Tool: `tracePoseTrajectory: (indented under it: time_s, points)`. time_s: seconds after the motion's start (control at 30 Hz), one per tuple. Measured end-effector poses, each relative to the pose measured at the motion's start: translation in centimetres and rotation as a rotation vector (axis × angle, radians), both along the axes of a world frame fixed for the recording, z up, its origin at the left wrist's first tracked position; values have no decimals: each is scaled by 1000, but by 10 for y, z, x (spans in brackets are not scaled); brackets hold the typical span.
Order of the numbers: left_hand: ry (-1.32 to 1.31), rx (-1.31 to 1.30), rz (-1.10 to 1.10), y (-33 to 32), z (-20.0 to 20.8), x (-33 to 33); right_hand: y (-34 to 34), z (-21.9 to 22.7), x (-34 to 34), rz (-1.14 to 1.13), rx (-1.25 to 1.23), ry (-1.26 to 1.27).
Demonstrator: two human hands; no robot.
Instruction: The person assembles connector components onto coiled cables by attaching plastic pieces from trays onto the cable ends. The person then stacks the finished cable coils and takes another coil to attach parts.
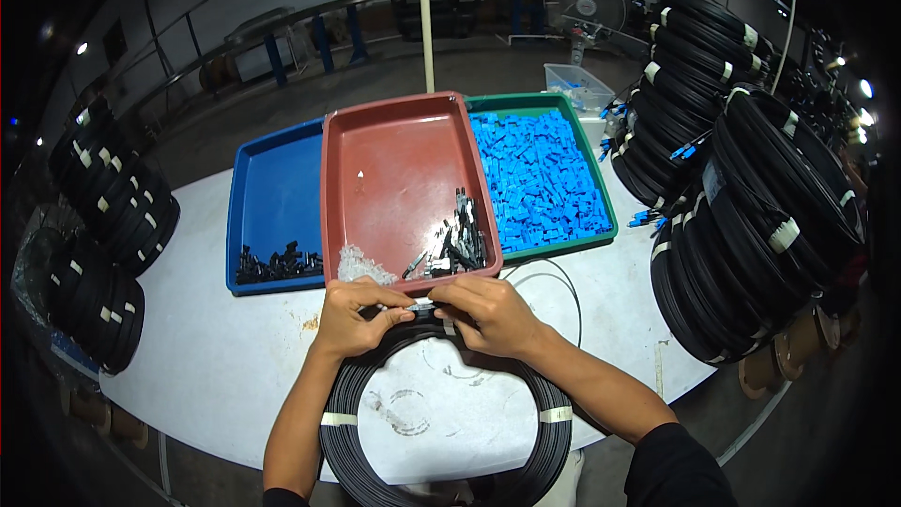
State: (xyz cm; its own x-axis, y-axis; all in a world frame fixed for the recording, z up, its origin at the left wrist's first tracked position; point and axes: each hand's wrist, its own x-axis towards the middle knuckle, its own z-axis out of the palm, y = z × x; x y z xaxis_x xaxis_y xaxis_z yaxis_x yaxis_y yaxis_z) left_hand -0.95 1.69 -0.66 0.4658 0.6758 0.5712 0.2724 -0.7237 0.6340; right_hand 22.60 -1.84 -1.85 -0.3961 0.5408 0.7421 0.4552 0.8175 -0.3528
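Observation:
Just in front of the red tray (399, 150), my left hand (355, 317) and my right hand (488, 313) meet with fingertips pinched. Between them is a small dark and silvery cable connector (425, 308), partly hidden by the fingers. Below the hands a coil of black cable (557, 446) lies on the white table (629, 319), bound with pale tape. A thin loop of the cable arcs out past my right hand. Close by in the red tray are small clear pieces (361, 266) and black and silver connector parts (455, 246).
A blue tray (282, 178) with black parts stands left of the red one. The green tray (601, 197) on the right holds blue connector housings (540, 178). Taped cable coils are stacked at left (111, 183) and right (760, 244). Behind is a clear bin (577, 84).

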Motion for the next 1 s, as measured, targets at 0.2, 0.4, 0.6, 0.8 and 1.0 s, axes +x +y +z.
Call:
tracePoseTrajectory:
  time_s: [0.2, 0.4, 0.6, 0.8, 1.0]
  points:
    - [-5, -35, 23, -4, -4, -3, -1, -4, -2, 13, -1, 22]
    - [-85, -102, 32, -3, -4, 0, -1, -6, 2, -85, -122, 48]
    - [-101, -217, 87, 1, -9, -6, 6, -10, 3, -224, -76, 150]
    - [-16, -139, 142, 5, 9, -1, 14, -16, 23, -405, -121, 142]
    - [168, -16, 81, 33, 37, 33, 24, -14, 47, -530, 27, 207]
